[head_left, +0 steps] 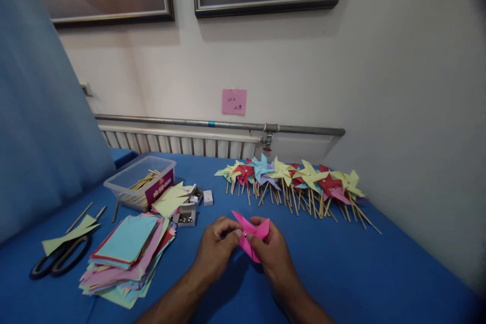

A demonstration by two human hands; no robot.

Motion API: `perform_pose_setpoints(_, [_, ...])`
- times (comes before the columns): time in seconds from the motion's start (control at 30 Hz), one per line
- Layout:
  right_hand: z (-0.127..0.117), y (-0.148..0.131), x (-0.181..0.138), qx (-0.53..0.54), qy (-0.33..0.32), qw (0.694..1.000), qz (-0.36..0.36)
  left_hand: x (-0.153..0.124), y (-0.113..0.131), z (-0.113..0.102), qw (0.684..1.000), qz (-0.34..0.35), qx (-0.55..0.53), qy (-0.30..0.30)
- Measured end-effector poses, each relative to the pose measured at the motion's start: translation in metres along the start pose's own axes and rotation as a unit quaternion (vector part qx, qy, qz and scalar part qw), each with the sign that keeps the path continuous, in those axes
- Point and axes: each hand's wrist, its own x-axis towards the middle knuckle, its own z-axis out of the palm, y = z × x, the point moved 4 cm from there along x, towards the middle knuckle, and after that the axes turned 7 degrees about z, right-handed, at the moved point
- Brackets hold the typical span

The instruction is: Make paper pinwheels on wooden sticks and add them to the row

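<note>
A bright pink paper pinwheel (257, 230) is held up between my two hands, above the blue cloth. A small silver pin head shows at its centre. My left hand (217, 244) pinches the pinwheel's left side between thumb and fingers. On the other side, my right hand (274, 250) grips it with the thumb near the pin and the fingers behind the paper. Whether a stick is attached behind it is hidden. Left of my hands stands an open small box of metal pins (186, 217).
Finished pinwheels on sticks (283, 174) lie in a row at the back right. A stack of coloured paper (125, 243), black-handled scissors (63, 258) and a clear plastic box (138, 174) with sticks occupy the left. A radiator (182, 143) runs along the wall.
</note>
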Motion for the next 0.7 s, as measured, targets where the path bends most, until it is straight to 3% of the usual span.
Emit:
perform_pose_setpoints(0.27, [0.0, 0.001, -0.001, 0.015, -0.003, 1.0, 0.009, 0.001, -0.002, -0.002, 1.0, 0.0, -0.011, 0.0])
perform_pose_setpoints(0.43, [0.0, 0.003, 0.0, 0.009, -0.001, 1.0, 0.014, 0.004, -0.012, -0.004, 0.993, -0.07, -0.084, 0.049])
perform_pose_setpoints(0.57, [0.001, 0.002, 0.001, 0.02, -0.005, 1.0, 0.014, 0.004, -0.017, 0.003, 0.981, -0.123, -0.144, 0.036])
perform_pose_setpoints(0.7, [0.002, 0.006, 0.003, 0.022, -0.009, 1.0, 0.017, 0.003, -0.02, 0.006, 0.977, -0.134, -0.159, 0.033])
